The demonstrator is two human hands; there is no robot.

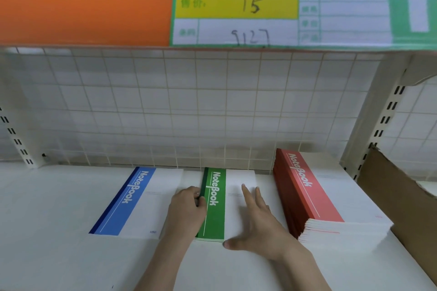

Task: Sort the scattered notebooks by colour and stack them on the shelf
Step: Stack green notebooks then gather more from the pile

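The green notebook [214, 205] lay on the shelf [59, 243] between the blue notebook [132, 201] and the red stack [316, 198]. The left hand [186, 210] pinched its spine; the right hand [257, 224] pressed flat, fingers spread. A careless shove could have skewed it against the blue notebook.

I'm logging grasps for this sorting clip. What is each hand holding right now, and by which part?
The left hand pinches the green notebook at its spine edge. The right hand holds nothing; its straight fingers lie on that notebook's white cover.

"NoteBook" on blue [132, 198], green [214, 205], red notebooks [307, 186]; price tag [236, 2]: 15, 9127 (handwritten).
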